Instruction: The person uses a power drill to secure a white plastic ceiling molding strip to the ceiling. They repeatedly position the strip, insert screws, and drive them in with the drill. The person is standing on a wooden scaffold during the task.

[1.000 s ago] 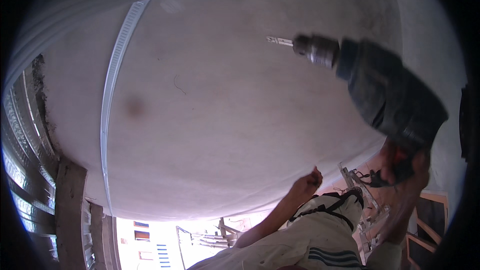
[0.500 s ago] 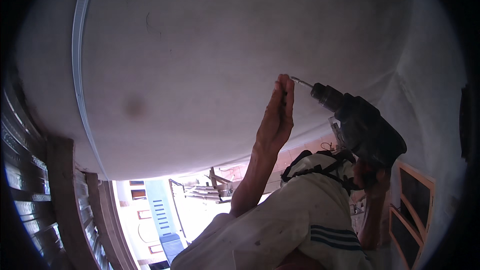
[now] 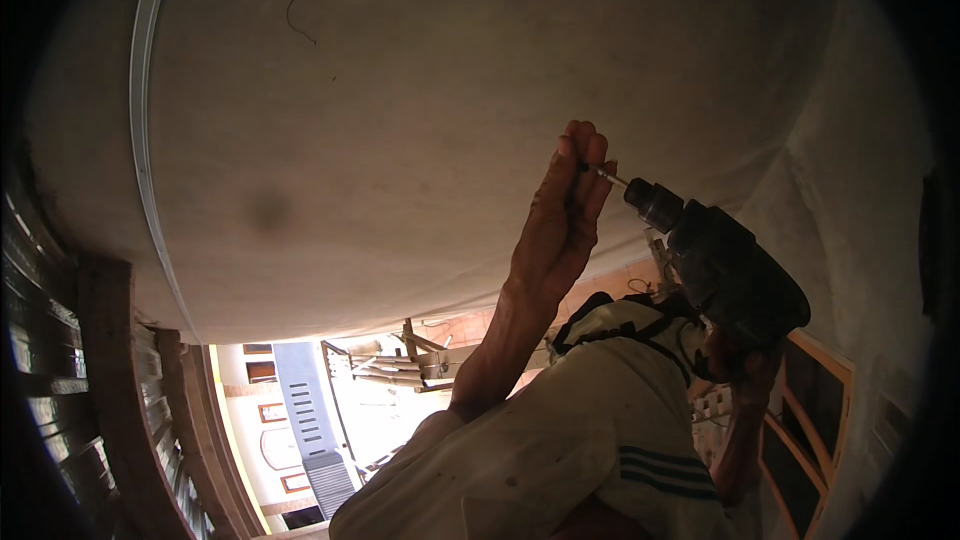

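At the left of the frame a pale strip [image 3: 142,120] is running in a curve down the plaster [image 3: 420,160], lying well apart from the drill [image 3: 740,265]. Between strip and drill the plaster is spreading broad and flat, a thin dark strand [image 3: 298,28] showing toward the upper left. At the right the wall [image 3: 860,230] is closing off that side, close by the drill, while a brown beam [image 3: 108,350] is edging the lower left. Beyond the plaster's lower edge, a bright facade [image 3: 272,420] and some poles [image 3: 390,370] are showing; orange frames [image 3: 800,420] are standing at the lower right, and the shirt [image 3: 560,430] is filling the bottom centre. Right of centre, the right hand [image 3: 745,365] is gripping the drill's handle, the bit [image 3: 615,179] pointing up and left. The left hand [image 3: 570,205] is reaching up, fingers extended close together right at the bit's tip; whether they are pinching it, I cannot tell.
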A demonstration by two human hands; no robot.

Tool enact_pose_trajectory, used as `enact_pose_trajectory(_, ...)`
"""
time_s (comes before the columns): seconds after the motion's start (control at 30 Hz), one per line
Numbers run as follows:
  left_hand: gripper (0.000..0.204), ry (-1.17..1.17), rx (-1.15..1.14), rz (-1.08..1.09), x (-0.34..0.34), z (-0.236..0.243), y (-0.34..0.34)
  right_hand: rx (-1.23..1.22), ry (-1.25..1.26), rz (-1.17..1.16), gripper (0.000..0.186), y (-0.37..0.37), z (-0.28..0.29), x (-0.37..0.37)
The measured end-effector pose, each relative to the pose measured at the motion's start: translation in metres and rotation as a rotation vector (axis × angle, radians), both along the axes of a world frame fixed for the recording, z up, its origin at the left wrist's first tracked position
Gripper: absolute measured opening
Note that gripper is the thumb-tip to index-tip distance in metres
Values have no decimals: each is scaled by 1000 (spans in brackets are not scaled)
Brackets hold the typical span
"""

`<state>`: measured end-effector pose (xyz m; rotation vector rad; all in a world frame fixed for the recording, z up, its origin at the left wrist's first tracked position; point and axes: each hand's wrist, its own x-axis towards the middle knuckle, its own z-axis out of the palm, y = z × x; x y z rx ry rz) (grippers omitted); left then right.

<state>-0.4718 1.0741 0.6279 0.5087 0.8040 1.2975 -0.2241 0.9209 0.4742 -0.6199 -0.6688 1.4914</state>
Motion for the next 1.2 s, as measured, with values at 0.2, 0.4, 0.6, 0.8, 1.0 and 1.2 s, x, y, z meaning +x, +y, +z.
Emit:
enact_pose_trajectory(0.2,40,129,81,47,-4,4,3,43,26,66,79,5,1,-3)
enact_pose_trajectory(0.4,39,172,130,33,2,10,3,11,-28,73,81,4,-7,0)
enact_pose_trajectory(0.6,38,188,128,81,9,14,4,41,-94,21,86,8,1,-6)
enact_pose_trajectory(0.8,38,183,156,35,4,13,9,-83,-71,-81,102,15,20,-18)
enact_pose_trajectory(1.0,38,203,155,51,4,12,17,41,-94,75,85,14,-3,-5)
enact_pose_trajectory(1.2,34,226,226,75,3,13,16,-188,38,137,87,12,-5,-4)
